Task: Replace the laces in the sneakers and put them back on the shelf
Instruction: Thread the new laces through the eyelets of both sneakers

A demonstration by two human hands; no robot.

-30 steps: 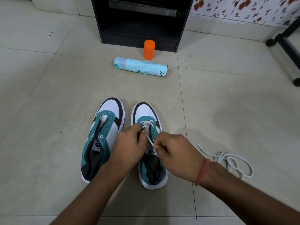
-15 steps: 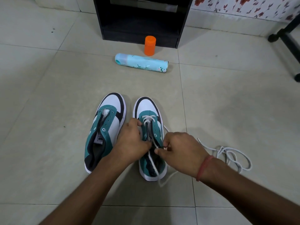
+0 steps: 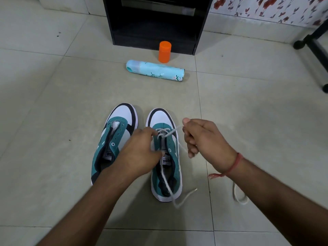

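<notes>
white lace pinched taut in right hand, left hand gripping shoe between hands

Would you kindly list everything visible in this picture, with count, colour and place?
sneakers: two, teal, white and black, side by side on the floor
lace: one, white, partly threaded in the right sneaker
loose lace: one, white, floor at right
spray can: one, light blue, lying before the shelf
orange container: one, upright by the shelf
shelf: one, black, top centre
left hand: on the right sneaker
right hand: grip on the lace
</notes>
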